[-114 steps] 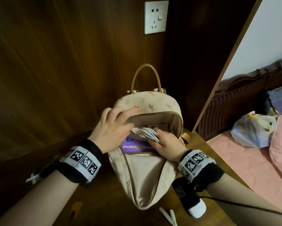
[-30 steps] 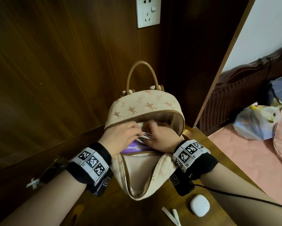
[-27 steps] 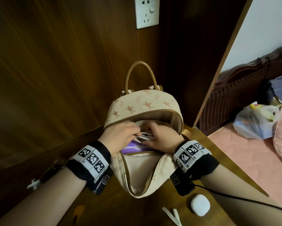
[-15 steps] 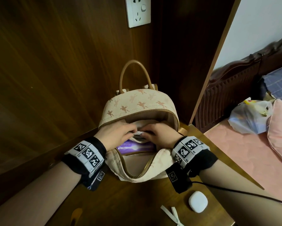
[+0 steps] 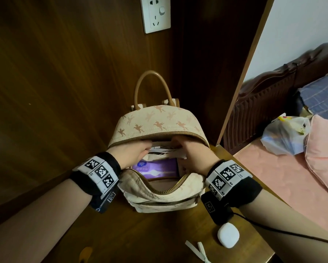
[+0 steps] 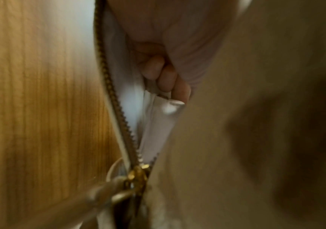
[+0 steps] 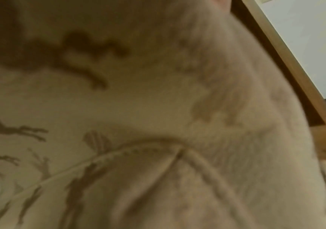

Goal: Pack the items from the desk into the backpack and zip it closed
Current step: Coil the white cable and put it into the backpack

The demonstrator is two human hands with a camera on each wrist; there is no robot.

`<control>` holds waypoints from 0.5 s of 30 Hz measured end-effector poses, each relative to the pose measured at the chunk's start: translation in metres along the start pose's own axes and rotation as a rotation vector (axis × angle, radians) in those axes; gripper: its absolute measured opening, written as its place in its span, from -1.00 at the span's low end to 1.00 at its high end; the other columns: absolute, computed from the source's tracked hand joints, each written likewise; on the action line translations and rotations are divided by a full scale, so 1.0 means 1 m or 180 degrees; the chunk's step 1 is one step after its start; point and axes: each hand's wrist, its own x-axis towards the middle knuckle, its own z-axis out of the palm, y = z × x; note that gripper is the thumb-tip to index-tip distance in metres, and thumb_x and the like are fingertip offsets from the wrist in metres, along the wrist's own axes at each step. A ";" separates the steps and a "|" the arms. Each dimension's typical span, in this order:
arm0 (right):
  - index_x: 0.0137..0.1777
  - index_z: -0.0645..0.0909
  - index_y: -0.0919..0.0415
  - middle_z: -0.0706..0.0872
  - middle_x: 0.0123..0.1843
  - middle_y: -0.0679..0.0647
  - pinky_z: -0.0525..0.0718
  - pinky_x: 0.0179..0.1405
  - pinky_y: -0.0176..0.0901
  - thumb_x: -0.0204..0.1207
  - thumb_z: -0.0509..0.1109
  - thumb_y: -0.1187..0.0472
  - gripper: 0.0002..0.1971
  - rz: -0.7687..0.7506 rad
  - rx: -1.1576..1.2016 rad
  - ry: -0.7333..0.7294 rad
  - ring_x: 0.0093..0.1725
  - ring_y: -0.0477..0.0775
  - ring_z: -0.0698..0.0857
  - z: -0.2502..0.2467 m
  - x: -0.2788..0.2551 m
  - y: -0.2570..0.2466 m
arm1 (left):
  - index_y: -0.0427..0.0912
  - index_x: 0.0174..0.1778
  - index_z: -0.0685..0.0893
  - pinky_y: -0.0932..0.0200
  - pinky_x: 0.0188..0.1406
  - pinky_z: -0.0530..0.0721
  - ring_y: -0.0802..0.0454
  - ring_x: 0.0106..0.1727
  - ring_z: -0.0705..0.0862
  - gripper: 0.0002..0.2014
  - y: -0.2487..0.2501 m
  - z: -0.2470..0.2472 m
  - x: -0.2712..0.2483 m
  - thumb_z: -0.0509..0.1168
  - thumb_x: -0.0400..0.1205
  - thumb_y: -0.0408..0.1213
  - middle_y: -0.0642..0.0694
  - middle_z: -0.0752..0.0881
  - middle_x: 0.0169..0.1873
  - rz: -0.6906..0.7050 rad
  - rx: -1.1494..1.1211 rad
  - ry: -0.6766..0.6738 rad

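The beige horse-print backpack stands on the wooden desk with its main compartment unzipped. Both hands reach into the opening. My left hand is at the left side; in the left wrist view its curled fingers pinch something white beside the gold zip slider. My right hand lies over a white cable bundle, its fingertips hidden under the top flap. A purple packet sits inside below the cable. The right wrist view shows only backpack fabric.
A white earbud case and a white strip lie on the desk near its front right corner. Dark wood panels with a wall socket stand behind the backpack. A bed with a plastic bag is to the right.
Both hands have pushed deeper under the top flap and the cable bundle has sunk further inside. The backpack's front panel has slumped lower, so more of the purple packet shows.
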 end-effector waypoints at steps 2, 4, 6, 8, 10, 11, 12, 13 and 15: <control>0.33 0.50 0.23 0.61 0.30 0.20 0.50 0.26 -0.08 0.42 0.36 0.30 -0.56 0.0041 -0.0135 -0.0019 0.32 0.21 0.54 0.000 0.002 -0.001 | -0.05 0.30 0.55 0.22 0.20 0.42 -0.04 0.22 0.58 -0.73 -0.003 0.001 0.000 0.08 0.73 -0.15 -0.05 0.66 0.19 -0.0026 0.0226 0.0137; 0.32 0.52 0.26 0.58 0.33 0.25 0.45 0.28 -0.07 0.45 0.34 0.29 -0.59 0.0032 -0.0174 0.0095 0.35 0.23 0.51 0.000 0.003 -0.002 | -0.07 0.28 0.58 0.17 0.27 0.46 -0.04 0.22 0.58 -0.73 -0.007 0.002 0.001 0.10 0.72 -0.15 -0.05 0.66 0.19 -0.0024 0.0191 0.0126; 0.17 0.60 0.27 0.64 0.21 0.27 0.46 0.09 -0.08 0.42 0.31 0.31 -0.69 -0.0026 -0.0093 0.0177 0.25 0.25 0.55 0.000 0.005 -0.001 | -0.10 0.27 0.58 0.18 0.23 0.47 -0.04 0.18 0.60 -0.73 -0.009 0.001 0.000 0.10 0.73 -0.16 -0.06 0.67 0.17 0.0004 -0.0089 -0.0109; 0.04 0.67 0.24 0.69 0.06 0.21 0.38 -0.11 -0.21 0.36 0.32 0.36 -0.74 0.0010 0.0022 0.0100 0.10 0.22 0.60 -0.001 0.006 0.002 | -0.16 0.29 0.58 0.25 0.11 0.45 -0.02 0.12 0.62 -0.73 -0.009 -0.001 -0.002 0.11 0.73 -0.20 -0.05 0.67 0.14 0.0120 -0.0400 -0.0347; 0.01 0.71 0.23 0.72 0.02 0.17 0.42 -0.13 -0.23 0.35 0.33 0.41 -0.74 0.0015 0.0120 -0.0050 0.04 0.18 0.62 -0.005 0.007 0.001 | -0.20 0.23 0.58 0.32 -0.14 0.37 0.05 0.00 0.59 -0.77 -0.008 -0.003 -0.003 0.12 0.73 -0.25 -0.02 0.64 0.03 0.0248 -0.0510 -0.0447; 0.01 0.72 0.23 0.73 0.01 0.16 0.47 -0.12 -0.21 0.37 0.34 0.41 -0.75 0.0004 0.0126 -0.0136 0.03 0.17 0.63 -0.007 0.008 0.001 | -0.20 0.18 0.59 0.33 -0.22 0.33 0.06 -0.06 0.57 -0.80 -0.007 -0.003 -0.003 0.13 0.73 -0.26 -0.02 0.62 -0.02 0.0271 -0.0502 -0.0479; 0.01 0.72 0.22 0.74 0.01 0.15 0.49 -0.11 -0.20 0.38 0.34 0.40 -0.76 0.0006 0.0118 -0.0215 0.02 0.15 0.63 -0.008 0.008 0.000 | -0.20 0.14 0.59 0.32 -0.27 0.31 0.06 -0.09 0.56 -0.82 -0.007 -0.004 -0.002 0.13 0.73 -0.28 -0.03 0.61 -0.07 0.0272 -0.0458 -0.0503; 0.01 0.72 0.20 0.73 0.01 0.13 0.48 -0.13 -0.22 0.40 0.34 0.38 -0.77 0.0019 0.0118 -0.0261 0.01 0.13 0.63 -0.008 0.009 0.000 | -0.21 0.12 0.58 0.28 -0.28 0.30 0.03 -0.10 0.57 -0.83 -0.007 -0.003 -0.001 0.13 0.73 -0.29 -0.06 0.61 -0.09 0.0245 -0.0402 -0.0527; 0.01 0.70 0.13 0.70 -0.01 0.08 0.41 -0.15 -0.25 0.40 0.35 0.32 -0.79 0.0037 0.0124 -0.0245 0.00 0.12 0.62 -0.005 0.008 0.002 | -0.25 0.16 0.58 0.19 -0.17 0.39 -0.06 -0.05 0.60 -0.81 -0.007 -0.004 0.002 0.10 0.73 -0.31 -0.17 0.66 -0.01 0.0194 -0.0303 -0.0562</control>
